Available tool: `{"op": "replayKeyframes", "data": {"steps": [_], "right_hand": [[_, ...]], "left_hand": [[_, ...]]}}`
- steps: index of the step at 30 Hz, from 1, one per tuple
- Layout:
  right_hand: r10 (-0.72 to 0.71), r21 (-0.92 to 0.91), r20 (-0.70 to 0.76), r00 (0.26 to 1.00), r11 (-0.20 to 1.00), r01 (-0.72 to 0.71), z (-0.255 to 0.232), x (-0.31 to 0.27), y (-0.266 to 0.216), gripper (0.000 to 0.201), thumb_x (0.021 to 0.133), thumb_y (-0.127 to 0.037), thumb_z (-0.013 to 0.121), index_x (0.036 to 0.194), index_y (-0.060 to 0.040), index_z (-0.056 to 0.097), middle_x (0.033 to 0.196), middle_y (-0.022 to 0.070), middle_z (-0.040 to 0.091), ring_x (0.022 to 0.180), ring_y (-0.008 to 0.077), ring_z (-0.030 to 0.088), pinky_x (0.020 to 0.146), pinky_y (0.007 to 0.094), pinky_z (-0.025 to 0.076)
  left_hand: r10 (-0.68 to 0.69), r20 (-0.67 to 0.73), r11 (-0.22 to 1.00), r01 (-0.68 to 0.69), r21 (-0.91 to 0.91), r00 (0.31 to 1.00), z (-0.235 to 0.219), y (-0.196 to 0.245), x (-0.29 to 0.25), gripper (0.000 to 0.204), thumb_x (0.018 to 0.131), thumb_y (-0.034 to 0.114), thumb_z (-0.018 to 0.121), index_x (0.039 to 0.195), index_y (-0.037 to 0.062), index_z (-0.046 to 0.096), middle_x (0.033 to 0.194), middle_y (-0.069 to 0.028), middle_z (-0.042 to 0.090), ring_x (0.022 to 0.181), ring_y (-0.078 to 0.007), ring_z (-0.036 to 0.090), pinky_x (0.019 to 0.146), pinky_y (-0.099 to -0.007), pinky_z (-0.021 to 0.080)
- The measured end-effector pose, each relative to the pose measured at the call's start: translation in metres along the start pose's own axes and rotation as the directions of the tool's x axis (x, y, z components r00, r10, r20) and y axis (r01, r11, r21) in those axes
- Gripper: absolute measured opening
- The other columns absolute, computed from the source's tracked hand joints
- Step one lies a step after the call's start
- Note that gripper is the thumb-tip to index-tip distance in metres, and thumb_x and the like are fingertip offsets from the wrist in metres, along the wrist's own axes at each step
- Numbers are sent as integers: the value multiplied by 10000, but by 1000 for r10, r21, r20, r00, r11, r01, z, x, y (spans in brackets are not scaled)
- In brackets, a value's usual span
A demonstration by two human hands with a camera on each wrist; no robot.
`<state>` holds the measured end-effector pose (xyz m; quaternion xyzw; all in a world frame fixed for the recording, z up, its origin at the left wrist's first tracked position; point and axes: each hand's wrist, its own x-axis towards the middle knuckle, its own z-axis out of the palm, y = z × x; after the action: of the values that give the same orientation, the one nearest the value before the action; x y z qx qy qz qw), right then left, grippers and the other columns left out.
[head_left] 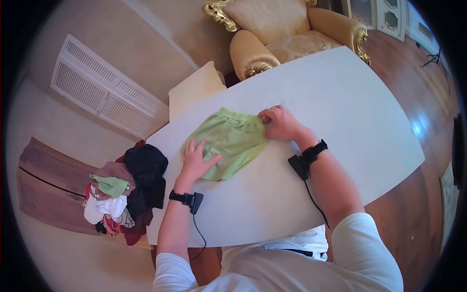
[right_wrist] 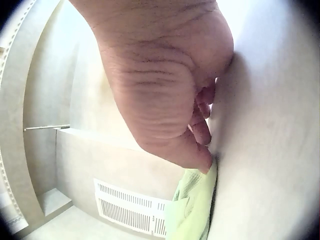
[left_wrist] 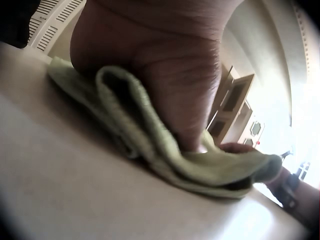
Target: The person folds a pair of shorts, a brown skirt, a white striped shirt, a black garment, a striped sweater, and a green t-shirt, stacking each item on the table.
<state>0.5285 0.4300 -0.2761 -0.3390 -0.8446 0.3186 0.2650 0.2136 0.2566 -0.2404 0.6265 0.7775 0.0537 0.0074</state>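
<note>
Light green shorts [head_left: 228, 141] with a gathered waistband lie on the white table. My left hand [head_left: 195, 161] rests on their left part with the fingers spread; in the left wrist view the hand [left_wrist: 165, 75] presses on the cloth [left_wrist: 220, 167], whose near edge bulges in folds. At the right end of the waistband, my right hand [head_left: 282, 124] has its fingers curled and pinches the corner. The right wrist view shows the thumb and fingertips of that hand [right_wrist: 165, 90] at the edge of the green cloth [right_wrist: 192, 205].
A heap of clothes, with black [head_left: 146, 168], white [head_left: 111, 205] and green [head_left: 113, 186] pieces, lies at the table's left end, beside brown trousers [head_left: 53, 190]. A gold armchair [head_left: 272, 24] stands behind the white table [head_left: 350, 121]. A cable hangs from each wrist camera.
</note>
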Motion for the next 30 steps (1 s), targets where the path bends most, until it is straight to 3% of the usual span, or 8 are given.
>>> {"op": "replayKeyframes", "data": {"steps": [4,7,13,20,21,24,25,30], "right_hand": [[-119,-11,-188,975,993,119,10,-3,-1,573,684,-172,783,1254,-144,731,1224,120,716,1257,369,593,1113,452,453],[-201,-91,-132,971,978,190,9,-2,0,529,684,-185,780,1211,-146,763,1249,121,718,1275,364,582,1129,454,448],[-20,51,-42,999,998,22,-2,4,-10,297,863,-302,778,1046,-68,776,870,108,763,787,293,714,750,419,559],[106,242,-167,980,968,-64,8,3,6,413,856,-184,835,1203,-14,690,811,41,698,739,120,616,701,301,521],[108,213,-147,983,974,-75,8,4,7,378,876,-142,814,1202,1,687,810,23,688,745,103,605,708,280,509],[120,170,-148,982,981,-94,10,2,4,322,910,-69,774,1201,31,678,803,-7,672,752,76,591,721,245,490],[122,172,-173,977,981,-92,13,3,14,333,904,-78,777,1203,29,677,797,0,677,746,82,598,719,253,495],[106,-66,-380,919,988,-141,25,-9,3,360,875,-120,775,1189,19,668,755,51,697,707,122,632,701,302,521]], "left_hand": [[-214,26,900,207,-383,977,-15,-13,-8,894,804,552,834,1492,60,544,1502,-249,490,1432,-406,441,1184,-468,376],[-158,162,951,194,-242,974,-5,-19,-20,900,796,564,831,1485,58,548,1437,-246,536,1374,-395,495,1130,-440,442],[-56,45,963,65,-262,997,12,-4,-37,1068,777,653,806,1579,63,422,1633,-259,342,1548,-390,285,1263,-544,198],[-79,29,844,82,-530,996,31,-18,-33,1115,814,651,772,1627,45,308,1695,-293,195,1618,-389,92,1285,-578,46],[-129,-77,885,80,-459,989,32,-19,-35,1020,840,586,779,1583,23,365,1655,-332,257,1549,-428,288,1236,-530,290],[-274,-27,803,213,-557,961,1,-28,-48,879,864,511,791,1515,27,454,1527,-303,481,1322,-393,569,1033,-442,501],[-229,-17,805,179,-566,973,0,-33,-48,717,849,528,802,1291,-2,607,1228,-248,696,1016,-366,700,826,-433,546],[136,384,829,107,-548,913,-33,-6,-58,609,805,554,837,1030,12,677,964,-188,744,907,-343,722,783,-420,549]]}}
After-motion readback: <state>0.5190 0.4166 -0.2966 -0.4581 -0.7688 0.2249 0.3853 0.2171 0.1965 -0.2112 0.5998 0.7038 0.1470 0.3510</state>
